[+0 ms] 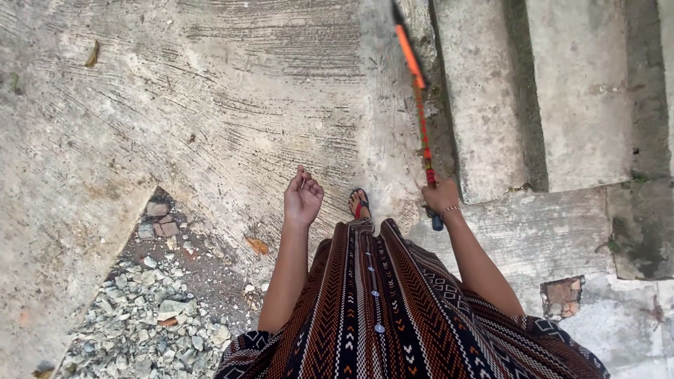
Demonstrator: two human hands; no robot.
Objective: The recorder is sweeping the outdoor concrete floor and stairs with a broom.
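Patterned dress [393, 309] at lower centre, 1 sandalled foot [359, 204] just above. Right hand [441, 196] closed round an orange pole [415, 91] angled to upper centre, likely for reach. Left hand [302, 198] loosely curled, empty, above gravel [147, 316].

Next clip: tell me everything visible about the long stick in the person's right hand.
The stick is long, thin and straight, mostly orange with a red stretch lower down and a dark tip at the far end. Its material cannot be told. The right hand is closed round it near the near end, and a short dark butt pokes out below the fist. It slants forward and slightly left, above the concrete ground beside the concrete steps. Nothing else touches it.
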